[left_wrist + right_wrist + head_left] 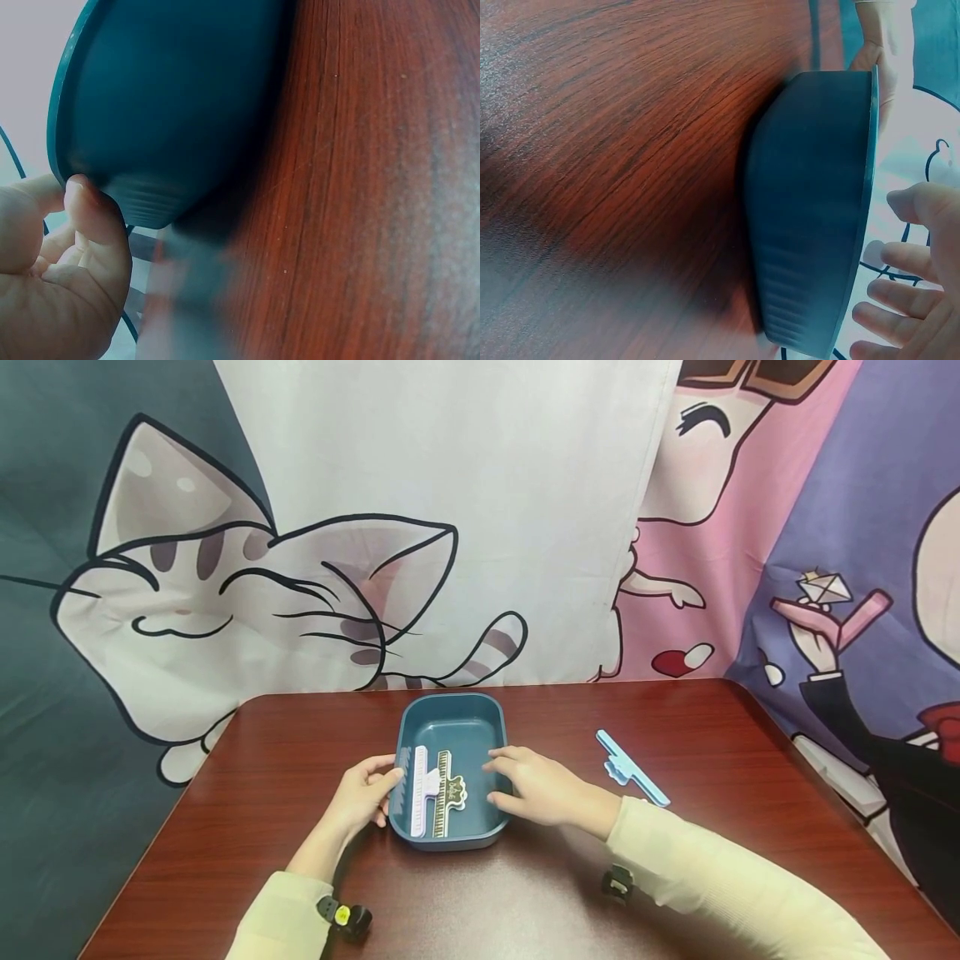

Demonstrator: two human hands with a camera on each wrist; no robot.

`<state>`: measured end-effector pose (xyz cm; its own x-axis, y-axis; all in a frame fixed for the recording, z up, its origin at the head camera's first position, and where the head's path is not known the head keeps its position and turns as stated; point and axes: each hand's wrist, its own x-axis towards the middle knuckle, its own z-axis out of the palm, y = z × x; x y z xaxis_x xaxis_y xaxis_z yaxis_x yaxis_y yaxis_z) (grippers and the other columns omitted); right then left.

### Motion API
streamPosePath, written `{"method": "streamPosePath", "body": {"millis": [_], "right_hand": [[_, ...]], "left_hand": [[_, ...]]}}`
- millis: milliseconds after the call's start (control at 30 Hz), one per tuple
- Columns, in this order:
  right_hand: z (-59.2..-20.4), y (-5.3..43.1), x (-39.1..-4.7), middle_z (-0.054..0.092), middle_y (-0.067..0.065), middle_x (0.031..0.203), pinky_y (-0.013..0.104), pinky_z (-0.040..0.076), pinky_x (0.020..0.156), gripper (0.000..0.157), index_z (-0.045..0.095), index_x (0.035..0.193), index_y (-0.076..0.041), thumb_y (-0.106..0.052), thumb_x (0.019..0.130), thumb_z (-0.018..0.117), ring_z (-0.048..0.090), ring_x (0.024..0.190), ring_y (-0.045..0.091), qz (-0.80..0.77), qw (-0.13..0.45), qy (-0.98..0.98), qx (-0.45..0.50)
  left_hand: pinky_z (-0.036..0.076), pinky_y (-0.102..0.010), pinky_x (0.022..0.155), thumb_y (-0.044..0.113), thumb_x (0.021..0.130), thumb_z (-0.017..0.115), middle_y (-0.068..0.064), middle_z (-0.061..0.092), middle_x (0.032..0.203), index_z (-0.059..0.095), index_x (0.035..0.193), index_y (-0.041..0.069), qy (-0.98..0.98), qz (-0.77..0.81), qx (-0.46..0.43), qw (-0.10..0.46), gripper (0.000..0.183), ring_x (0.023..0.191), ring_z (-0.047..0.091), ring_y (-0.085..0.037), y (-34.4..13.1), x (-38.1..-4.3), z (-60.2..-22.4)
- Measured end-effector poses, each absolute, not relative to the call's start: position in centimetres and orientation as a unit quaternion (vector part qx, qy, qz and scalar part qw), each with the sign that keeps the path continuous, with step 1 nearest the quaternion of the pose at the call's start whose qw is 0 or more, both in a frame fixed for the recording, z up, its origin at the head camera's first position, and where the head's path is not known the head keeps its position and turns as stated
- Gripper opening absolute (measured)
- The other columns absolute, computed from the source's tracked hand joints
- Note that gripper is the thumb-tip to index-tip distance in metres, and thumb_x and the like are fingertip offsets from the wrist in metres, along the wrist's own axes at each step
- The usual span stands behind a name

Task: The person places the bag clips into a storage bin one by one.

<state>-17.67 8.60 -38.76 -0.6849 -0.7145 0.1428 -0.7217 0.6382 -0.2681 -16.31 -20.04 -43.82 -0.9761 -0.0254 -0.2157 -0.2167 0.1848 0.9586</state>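
Observation:
A blue-green plastic tray (pixel 459 735) stands on the table, its long side running away from me. Inside lie two long clips side by side, a lilac clip (pixel 418 793) at the left and a cream-and-gold clip (pixel 452 793) beside it. My left hand (pixel 365 793) holds the tray's left rim, thumb on top and fingers outside; the left wrist view shows the thumb (pixel 86 206) at the rim. Fingers spread and slightly bent, my right hand (pixel 536 787) hovers over the tray's right rim with nothing in it. In the right wrist view its fingers (pixel 904 296) are apart.
A light-blue long clip (pixel 632 767) lies slantwise on the dark red-brown wooden table (pixel 300 793), right of the tray. Behind the table's far edge hangs a cloth (pixel 465 468) printed with cartoon figures. Both forearms wear cream sleeves (pixel 697 864) and dark wrist cameras.

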Motion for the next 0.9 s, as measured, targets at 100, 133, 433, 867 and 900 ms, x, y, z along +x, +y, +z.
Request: {"method": "streamPosePath", "body": {"millis": [100,133,433,867,900], "right_hand": [[-38.8,8.7,-17.6,0.055,0.011,0.133,0.040,0.045,0.102,0.043,0.062,0.122,-0.009,-0.036,0.088,0.062,0.051,0.124,0.024,0.152,0.014,-0.905,0.397],[-38.8,8.8,-17.6,0.055,0.011,0.133,0.040,0.045,0.102,0.043,0.062,0.122,-0.009,-0.036,0.088,0.062,0.051,0.124,0.024,0.150,0.015,-0.906,0.397],[-38.9,9.1,-17.4,0.055,0.011,0.133,0.040,0.047,0.100,0.044,0.061,0.123,-0.009,-0.035,0.088,0.062,0.051,0.125,0.024,0.147,0.020,-0.906,0.397],[-38.9,9.6,-17.1,0.053,0.012,0.134,0.042,0.047,0.101,0.048,0.057,0.128,-0.009,-0.033,0.088,0.063,0.051,0.125,0.025,0.156,0.005,-0.909,0.385],[-39.0,9.7,-17.1,0.053,0.012,0.134,0.042,0.046,0.101,0.048,0.056,0.128,-0.009,-0.034,0.088,0.063,0.051,0.125,0.025,0.155,0.004,-0.910,0.384]], "left_hand": [[0.042,-0.021,0.036,0.013,0.092,0.060,-0.005,0.051,0.060,0.048,0.131,-0.001,0.767,0.633,-0.081,0.073,0.043,0.042,0.045,-0.011,-20.0,-16.3,-43.8],[0.042,-0.021,0.036,0.013,0.092,0.060,-0.005,0.051,0.059,0.048,0.131,-0.001,0.767,0.633,-0.081,0.072,0.043,0.042,0.045,-0.011,-20.0,-16.3,-43.8],[0.040,-0.020,0.035,0.011,0.093,0.058,-0.003,0.051,0.060,0.047,0.131,-0.004,0.764,0.636,-0.077,0.071,0.043,0.042,0.044,-0.009,-19.9,-16.3,-43.6],[0.041,-0.021,0.035,0.014,0.092,0.060,-0.003,0.051,0.059,0.046,0.132,-0.003,0.764,0.636,-0.077,0.072,0.045,0.042,0.045,-0.010,-19.9,-16.2,-43.5],[0.041,-0.021,0.035,0.014,0.092,0.060,-0.003,0.051,0.059,0.047,0.132,-0.003,0.764,0.636,-0.077,0.072,0.045,0.042,0.045,-0.010,-19.9,-16.2,-43.5]]}}
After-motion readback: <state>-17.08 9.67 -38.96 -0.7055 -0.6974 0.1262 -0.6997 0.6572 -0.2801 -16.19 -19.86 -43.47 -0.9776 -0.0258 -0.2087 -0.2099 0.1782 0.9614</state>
